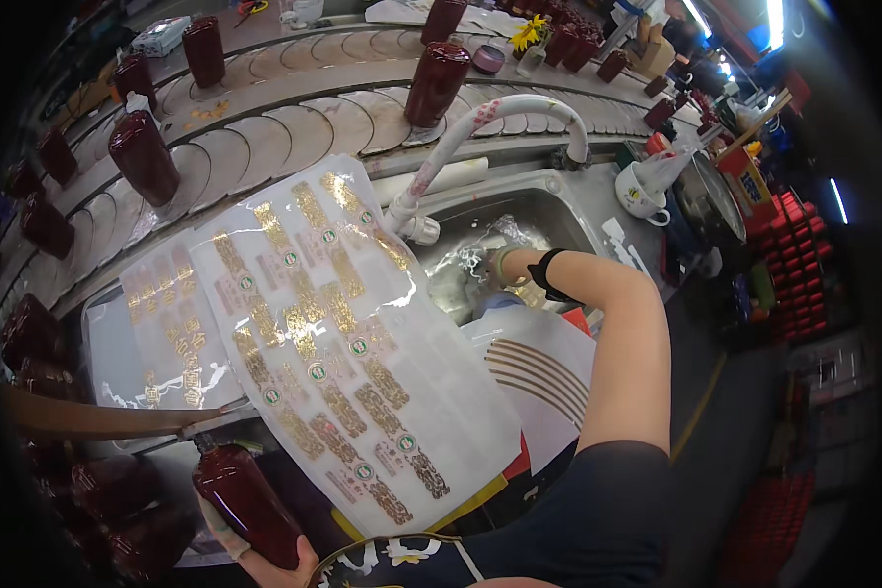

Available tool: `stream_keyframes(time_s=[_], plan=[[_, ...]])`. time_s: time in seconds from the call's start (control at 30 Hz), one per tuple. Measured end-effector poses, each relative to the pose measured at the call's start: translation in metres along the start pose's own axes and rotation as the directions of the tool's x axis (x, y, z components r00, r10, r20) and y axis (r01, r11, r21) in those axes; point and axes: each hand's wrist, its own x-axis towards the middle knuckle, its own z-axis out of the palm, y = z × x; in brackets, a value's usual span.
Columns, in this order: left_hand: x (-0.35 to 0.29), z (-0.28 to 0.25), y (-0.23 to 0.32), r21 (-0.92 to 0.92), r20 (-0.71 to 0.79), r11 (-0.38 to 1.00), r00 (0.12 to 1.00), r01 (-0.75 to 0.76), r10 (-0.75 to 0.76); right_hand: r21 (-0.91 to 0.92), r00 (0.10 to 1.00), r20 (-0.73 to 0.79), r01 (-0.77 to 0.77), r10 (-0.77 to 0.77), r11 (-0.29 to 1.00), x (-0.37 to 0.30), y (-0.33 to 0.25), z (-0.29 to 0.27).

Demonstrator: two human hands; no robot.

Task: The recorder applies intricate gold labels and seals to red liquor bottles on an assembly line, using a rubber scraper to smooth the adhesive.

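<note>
A glossy dark red bottle (248, 500) leans at the lower left, its neck toward the sheets. My left hand (265, 572) is closed around its lower part. At the right, my right arm reaches across to the metal sink (576, 227), a dark band round the wrist. My right hand (512, 267) is down at the water (470, 265), and its fingers are hidden there. Between my arms lies a big translucent decal sheet (431, 392) with gold patterns and small green round marks. Beside the sink rests a white sheet with curved brown stripes (549, 407).
A white curved tap (431, 162) arches over the sink. Behind runs a conveyor of overlapping plates (294, 132), carrying several dark red bottles (436, 83). A white mug (640, 196) stands right of the sink. More bottles crowd the left, and red crates (789, 269) are stacked far right.
</note>
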Motion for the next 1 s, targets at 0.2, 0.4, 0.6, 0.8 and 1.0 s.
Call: stream_keyframes(time_s=[0.2, 0.4, 0.6, 0.8, 1.0], plan=[[-0.004, -0.004, -0.005, -0.08, -0.002, 0.996, 1.0, 0.031, -0.031, -0.058, 0.998, 0.035, -0.052, 0.054, 0.997, 0.001, 0.005, 0.004], [-0.01, -0.007, -0.006, -0.068, 0.015, 0.99, 0.992, 0.124, -0.123, -0.08, 0.992, 0.125, -0.01, 0.02, 0.997, 0.025, 0.017, 0.006], [-0.019, -0.023, -0.019, 0.351, 0.015, 0.935, 0.998, 0.046, -0.055, -0.257, 0.991, -0.107, 0.053, -0.083, 0.965, 0.067, 0.054, 0.036], [-0.02, -0.019, -0.025, 0.244, 0.017, 0.97, 1.0, 0.019, -0.024, -0.304, 0.997, 0.064, -0.029, 0.051, 0.952, 0.062, 0.083, 0.052], [-0.024, -0.028, -0.03, 0.263, 0.055, 0.963, 0.995, 0.062, -0.079, -0.151, 0.997, -0.073, 0.009, -0.02, 0.988, 0.04, 0.067, 0.037]])
